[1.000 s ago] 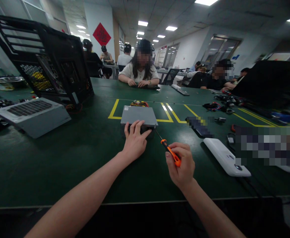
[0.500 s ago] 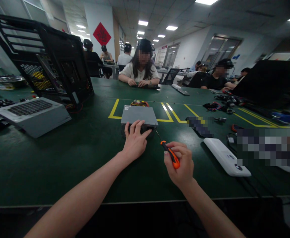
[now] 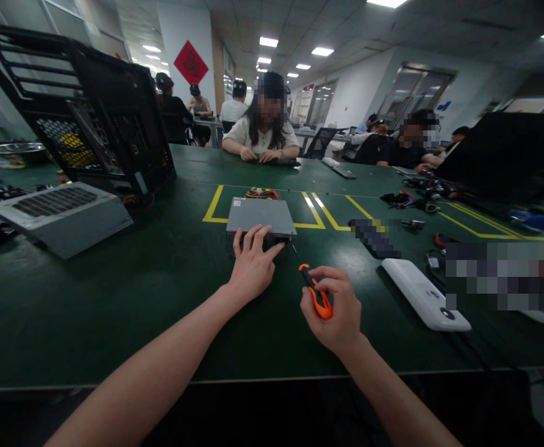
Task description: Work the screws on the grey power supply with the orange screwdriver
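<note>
A grey metal power supply unit (image 3: 260, 214) sits on the green table in front of me, its wires bunched behind it. My left hand (image 3: 252, 261) rests against its near face, fingers spread over the front edge and top. In my right hand (image 3: 337, 304) is a screwdriver (image 3: 322, 304) with an orange and black handle, gripped between thumb and fingers. Its thin shaft slants up and left to the unit's near right corner. Whether the tip sits in a screw is too small to tell.
To the left stand a second power supply (image 3: 62, 214) and an open black computer case (image 3: 99, 118). A white device (image 3: 425, 295) and a dark, partly pixelated object (image 3: 376, 239) lie to the right. Cables (image 3: 399, 198) are farther back. Across the table sits a person (image 3: 262, 133).
My right hand has shifted slightly left, and the screwdriver handle has turned in its fingers, which sit differently around it. My left hand and the power supply stay in place.
</note>
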Demonstrator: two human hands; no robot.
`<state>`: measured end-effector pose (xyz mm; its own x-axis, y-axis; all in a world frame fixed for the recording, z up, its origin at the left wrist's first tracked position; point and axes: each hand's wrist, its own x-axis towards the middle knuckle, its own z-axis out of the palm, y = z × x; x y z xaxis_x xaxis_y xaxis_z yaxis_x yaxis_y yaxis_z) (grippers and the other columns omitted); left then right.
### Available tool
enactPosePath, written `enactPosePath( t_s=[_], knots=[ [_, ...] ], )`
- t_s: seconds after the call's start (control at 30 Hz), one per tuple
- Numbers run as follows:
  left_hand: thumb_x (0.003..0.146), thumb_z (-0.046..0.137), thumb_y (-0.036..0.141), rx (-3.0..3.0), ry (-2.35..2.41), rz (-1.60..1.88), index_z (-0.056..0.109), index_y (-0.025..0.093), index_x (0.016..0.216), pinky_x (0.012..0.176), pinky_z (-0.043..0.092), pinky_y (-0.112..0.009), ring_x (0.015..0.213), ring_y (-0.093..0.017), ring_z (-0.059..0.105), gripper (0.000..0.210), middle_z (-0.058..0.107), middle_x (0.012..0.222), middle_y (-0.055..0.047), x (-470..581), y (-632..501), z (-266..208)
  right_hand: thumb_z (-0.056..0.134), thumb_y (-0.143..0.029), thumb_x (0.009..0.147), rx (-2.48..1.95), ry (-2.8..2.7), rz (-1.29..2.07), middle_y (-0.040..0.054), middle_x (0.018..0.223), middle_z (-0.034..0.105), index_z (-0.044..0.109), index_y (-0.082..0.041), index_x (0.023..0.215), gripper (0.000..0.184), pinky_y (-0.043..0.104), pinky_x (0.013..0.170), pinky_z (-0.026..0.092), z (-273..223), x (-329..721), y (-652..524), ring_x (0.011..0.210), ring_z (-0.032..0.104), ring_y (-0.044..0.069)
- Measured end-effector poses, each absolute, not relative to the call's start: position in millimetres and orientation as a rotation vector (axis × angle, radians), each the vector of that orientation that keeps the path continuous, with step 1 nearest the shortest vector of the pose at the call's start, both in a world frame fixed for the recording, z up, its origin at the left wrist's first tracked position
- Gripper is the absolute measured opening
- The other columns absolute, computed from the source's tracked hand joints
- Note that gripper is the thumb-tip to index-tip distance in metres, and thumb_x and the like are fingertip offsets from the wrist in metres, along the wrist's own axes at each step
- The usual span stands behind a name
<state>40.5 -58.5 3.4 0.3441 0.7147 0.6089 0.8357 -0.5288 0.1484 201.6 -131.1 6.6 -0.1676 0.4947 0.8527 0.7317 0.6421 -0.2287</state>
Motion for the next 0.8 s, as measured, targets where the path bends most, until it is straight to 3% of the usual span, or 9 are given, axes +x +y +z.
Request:
enactPosePath(
  t_s=[0.1, 0.2, 0.33, 0.53, 0.8],
  knots=[
    [0.074, 0.05, 0.013, -2.413, -1.41, -0.951, 0.058, 0.029, 0.11, 0.105, 0.009, -0.053, 0.127, -0.027, 0.024, 0.041, 0.034, 0.133, -0.006, 40.5, -58.4, 2.8, 0.057, -0.009, 0.068, -0.988, -1.892, -0.37, 0.0053, 0.09, 0.053, 0.048, -0.02, 0.081, 0.02, 0.03, 0.066, 0.049, 7.6, 202.4, -131.2, 0.08, 0.055, 0.016],
    [0.074, 0.05, 0.013, -2.414, -1.407, -0.947, 0.058, 0.029, 0.111, 0.105, 0.009, -0.053, 0.127, -0.027, 0.023, 0.041, 0.034, 0.133, -0.006, 40.2, -58.2, 2.5, 0.058, -0.012, 0.071, -1.022, -1.898, -0.339, 0.0053, 0.089, 0.053, 0.05, -0.02, 0.084, 0.018, 0.033, 0.069, 0.048, 8.1, 203.3, -130.8, 0.081, 0.054, 0.017],
    [0.075, 0.05, 0.015, -2.416, -1.407, -0.94, 0.057, 0.029, 0.112, 0.105, 0.009, -0.053, 0.127, -0.027, 0.023, 0.04, 0.034, 0.134, -0.007, 39.9, -58.2, 2.8, 0.057, -0.015, 0.073, -1.023, -1.803, -0.243, 0.0053, 0.091, 0.053, 0.045, -0.021, 0.094, 0.024, 0.029, 0.063, 0.05, 5.7, 203.0, -129.7, 0.082, 0.055, 0.016],
    [0.075, 0.049, 0.015, -2.411, -1.417, -0.952, 0.058, 0.028, 0.111, 0.105, 0.009, -0.053, 0.126, -0.027, 0.024, 0.039, 0.035, 0.133, -0.008, 39.9, -58.6, 3.6, 0.056, -0.009, 0.069, -0.976, -1.905, -0.318, 0.0049, 0.089, 0.053, 0.049, -0.02, 0.081, 0.018, 0.031, 0.066, 0.049, 7.3, 202.5, -131.5, 0.08, 0.056, 0.016],
    [0.076, 0.049, 0.015, -2.423, -1.423, -0.941, 0.058, 0.029, 0.11, 0.106, 0.009, -0.053, 0.127, -0.027, 0.024, 0.038, 0.035, 0.133, -0.006, 39.6, -58.8, 4.3, 0.055, -0.011, 0.072, -0.973, -1.822, -0.203, 0.0061, 0.089, 0.053, 0.044, -0.019, 0.091, 0.024, 0.03, 0.065, 0.048, 7.7, 202.6, -131.2, 0.081, 0.054, 0.016]
  ],
)
